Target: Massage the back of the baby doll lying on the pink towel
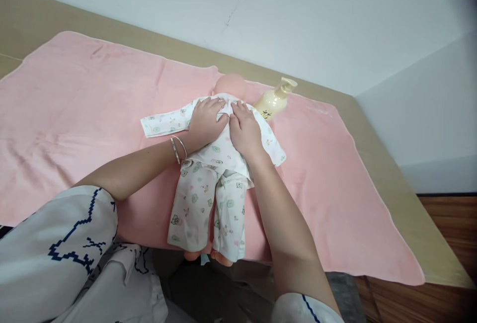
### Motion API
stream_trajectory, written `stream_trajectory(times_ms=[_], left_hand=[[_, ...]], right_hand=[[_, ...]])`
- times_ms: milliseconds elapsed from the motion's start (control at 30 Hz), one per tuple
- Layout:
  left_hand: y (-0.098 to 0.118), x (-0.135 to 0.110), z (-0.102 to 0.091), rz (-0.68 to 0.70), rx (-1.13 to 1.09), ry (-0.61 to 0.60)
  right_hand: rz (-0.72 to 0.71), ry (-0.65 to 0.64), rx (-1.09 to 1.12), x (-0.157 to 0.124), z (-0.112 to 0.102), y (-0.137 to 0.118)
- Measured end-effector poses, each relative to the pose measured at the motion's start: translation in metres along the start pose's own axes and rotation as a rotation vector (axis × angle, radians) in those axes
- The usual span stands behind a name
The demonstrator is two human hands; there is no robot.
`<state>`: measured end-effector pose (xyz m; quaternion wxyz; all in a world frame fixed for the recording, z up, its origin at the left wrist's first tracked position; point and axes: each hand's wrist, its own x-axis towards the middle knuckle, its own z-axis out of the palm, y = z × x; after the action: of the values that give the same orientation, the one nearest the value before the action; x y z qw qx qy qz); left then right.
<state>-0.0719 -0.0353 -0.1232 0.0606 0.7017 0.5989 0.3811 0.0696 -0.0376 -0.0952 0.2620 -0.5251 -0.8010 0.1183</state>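
Observation:
A baby doll [230, 86] lies on a pink towel [93, 104], dressed in a white printed shirt [218, 151] and matching trousers [194, 208]; its feet stick out at the near edge. My left hand [206, 118], with two bangles on the wrist, rests flat on the doll's chest on the left side. My right hand [244, 128] lies flat on the chest beside it. The fingertips of both hands touch the shirt near the collar. Neither hand grips anything that I can see.
A cream pump bottle [274, 100] lies on the towel just right of the doll's head. The towel covers a tan tabletop [391, 164] set against a white wall. A wooden floor shows at the lower right.

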Motion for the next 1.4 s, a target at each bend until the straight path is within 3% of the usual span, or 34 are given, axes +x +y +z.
stream_trajectory(times_ms=[133,667,867,1000,1267,1400], left_hand=[[-0.002,-0.001,0.004,-0.005,-0.001,0.017],[-0.003,0.0,0.002,0.006,-0.021,0.033],[0.0,-0.002,-0.001,0.017,0.009,0.002],[0.002,-0.001,-0.007,0.048,0.044,-0.04],[0.027,-0.013,-0.016,0.07,0.219,-0.139],[0.038,-0.023,-0.02,0.104,0.288,-0.155]], right_hand=[[-0.017,0.0,0.004,0.004,0.008,0.009],[-0.013,0.009,-0.002,0.003,0.007,0.007],[0.11,0.117,-0.218,-0.011,0.002,-0.017],[0.117,0.108,-0.352,-0.019,0.001,-0.032],[-0.045,0.013,-0.061,-0.002,0.002,0.0],[-0.057,-0.002,-0.035,0.001,0.0,0.006]])
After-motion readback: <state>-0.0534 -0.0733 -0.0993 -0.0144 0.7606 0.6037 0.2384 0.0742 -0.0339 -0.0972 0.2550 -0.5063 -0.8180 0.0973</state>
